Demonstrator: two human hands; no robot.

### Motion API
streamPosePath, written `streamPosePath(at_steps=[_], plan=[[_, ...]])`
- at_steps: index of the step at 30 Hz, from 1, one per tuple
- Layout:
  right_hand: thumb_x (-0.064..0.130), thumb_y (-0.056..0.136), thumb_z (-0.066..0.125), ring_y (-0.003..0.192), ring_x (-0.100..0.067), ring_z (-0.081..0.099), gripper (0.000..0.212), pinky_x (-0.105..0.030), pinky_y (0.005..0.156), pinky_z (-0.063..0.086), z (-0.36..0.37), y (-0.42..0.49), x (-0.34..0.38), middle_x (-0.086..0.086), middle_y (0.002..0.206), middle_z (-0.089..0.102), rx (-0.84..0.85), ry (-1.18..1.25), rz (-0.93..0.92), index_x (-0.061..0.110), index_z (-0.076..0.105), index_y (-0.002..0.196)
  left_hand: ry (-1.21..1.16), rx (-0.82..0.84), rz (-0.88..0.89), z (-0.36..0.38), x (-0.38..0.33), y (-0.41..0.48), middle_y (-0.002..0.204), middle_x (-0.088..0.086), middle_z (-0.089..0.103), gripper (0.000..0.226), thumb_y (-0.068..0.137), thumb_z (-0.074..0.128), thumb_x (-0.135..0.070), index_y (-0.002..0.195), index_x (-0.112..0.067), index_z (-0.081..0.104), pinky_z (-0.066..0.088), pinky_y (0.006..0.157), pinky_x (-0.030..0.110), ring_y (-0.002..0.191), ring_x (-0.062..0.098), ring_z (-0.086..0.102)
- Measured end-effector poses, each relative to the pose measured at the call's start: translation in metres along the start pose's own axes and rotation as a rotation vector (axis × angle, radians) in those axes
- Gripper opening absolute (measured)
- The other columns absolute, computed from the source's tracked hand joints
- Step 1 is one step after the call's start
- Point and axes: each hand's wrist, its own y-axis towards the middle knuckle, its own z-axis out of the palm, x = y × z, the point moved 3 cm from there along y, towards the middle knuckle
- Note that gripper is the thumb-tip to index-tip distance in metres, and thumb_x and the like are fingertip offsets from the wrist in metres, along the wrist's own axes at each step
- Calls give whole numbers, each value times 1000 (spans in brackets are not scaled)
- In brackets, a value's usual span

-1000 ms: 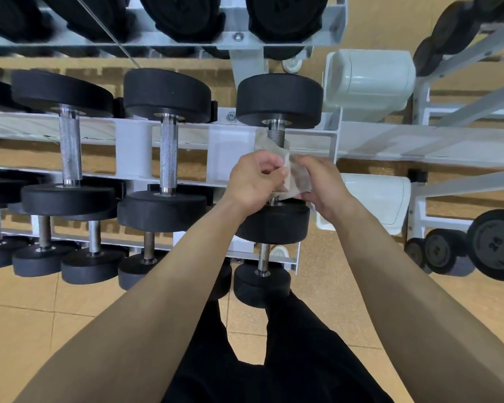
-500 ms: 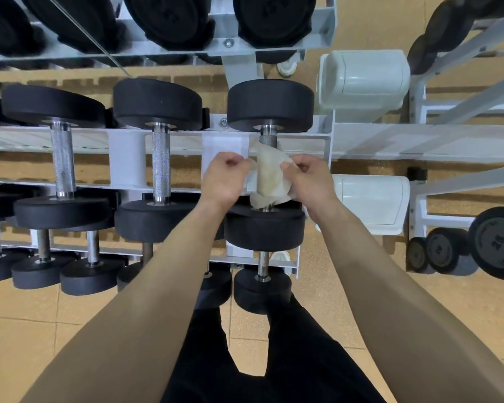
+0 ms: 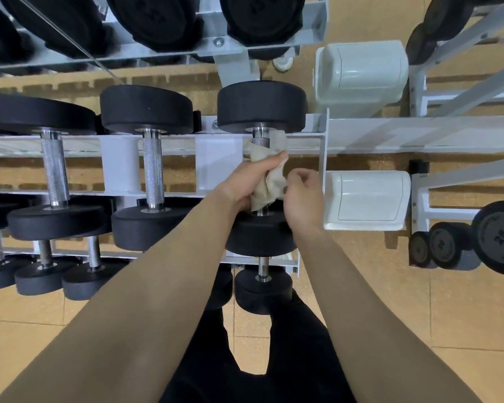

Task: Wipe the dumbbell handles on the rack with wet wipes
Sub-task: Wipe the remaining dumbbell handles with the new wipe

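Note:
A black dumbbell [image 3: 261,107] lies at the right end of the rack's middle tier [image 3: 120,170]. A crumpled off-white wet wipe [image 3: 266,187] is wrapped round its steel handle [image 3: 261,140], which shows only at the far end. My left hand [image 3: 249,180] grips the wipe and the handle inside it. Just to the right, my right hand [image 3: 301,196] hovers beside the wipe with loosely curled fingers and holds nothing. Two more dumbbells with bare knurled handles [image 3: 152,167] [image 3: 53,167] lie to the left on the same tier.
Larger dumbbells [image 3: 157,21] fill the tier above and smaller ones [image 3: 44,274] the tier below. Two white lidded bins [image 3: 361,74] [image 3: 367,199] stand right of the rack. A second rack with round weights [image 3: 498,237] is at far right. My dark trousers [image 3: 245,359] are below.
Both hands held the wipe spread in front of the handle. Now my left hand has wrapped it round the handle and grips it, while my right hand has let go and drawn back to the right.

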Motion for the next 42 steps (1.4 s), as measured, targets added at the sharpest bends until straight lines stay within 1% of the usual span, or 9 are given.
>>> streamPosePath(at_steps=[5,9,14,19,24,28,31,36,42], plan=[[27,105,43,89,-2,56,17,-19,72,41,9,-15,-11,13,98,60,-122,-13,-73,22,56,114,-139,71,-32,3,-16,8,54,-5,57,43,96,65,-34,56,-21,67,45,48,21,46,11,56],[22,103,44,83,-5,57,17,-18,69,40,9,-14,-8,6,92,61,-164,-16,-135,17,59,107,-76,-198,66,5,-31,10,79,7,71,35,79,83,-36,100,-11,70,56,68,33,76,25,70],[20,100,42,79,-10,56,18,-25,71,44,10,-14,-9,3,87,60,-207,42,-151,16,59,96,216,-528,124,20,-12,5,97,2,69,30,87,76,-36,102,-14,62,55,86,31,94,24,67],[19,101,42,85,-6,57,18,-21,72,42,8,-14,-8,4,91,61,-190,31,-132,16,59,97,303,-266,-39,5,9,-7,81,7,71,23,86,78,-23,99,-7,68,54,54,25,70,17,67],[20,103,41,85,-4,54,18,-15,70,38,9,-14,-9,0,94,60,-178,3,-168,14,58,101,181,94,-88,-1,-14,-14,59,1,66,21,90,71,-30,81,-11,69,48,47,18,51,14,62],[20,103,41,85,-2,54,17,-7,69,38,7,-14,-8,1,97,60,-181,-22,-167,14,58,104,6,43,-5,-4,-34,10,59,3,59,29,86,72,-33,61,-18,69,47,51,27,51,17,55],[19,104,41,83,0,52,17,-4,68,37,7,-14,-7,2,96,59,-188,-34,-169,15,57,102,-82,-157,75,2,-35,16,71,6,63,19,85,75,-29,90,-12,69,50,66,33,65,23,61],[20,104,38,82,-7,52,18,-19,72,40,7,-15,-9,-4,98,60,-196,-10,-189,19,54,96,410,-636,115,20,-22,16,102,5,60,36,90,67,-22,122,-9,55,52,79,30,91,24,59],[25,103,37,85,-13,53,17,-28,76,39,7,-15,-10,-6,101,60,-178,0,-155,21,52,96,832,-289,14,-2,9,-4,93,2,64,55,69,84,-37,111,-13,58,51,71,31,87,20,62]])
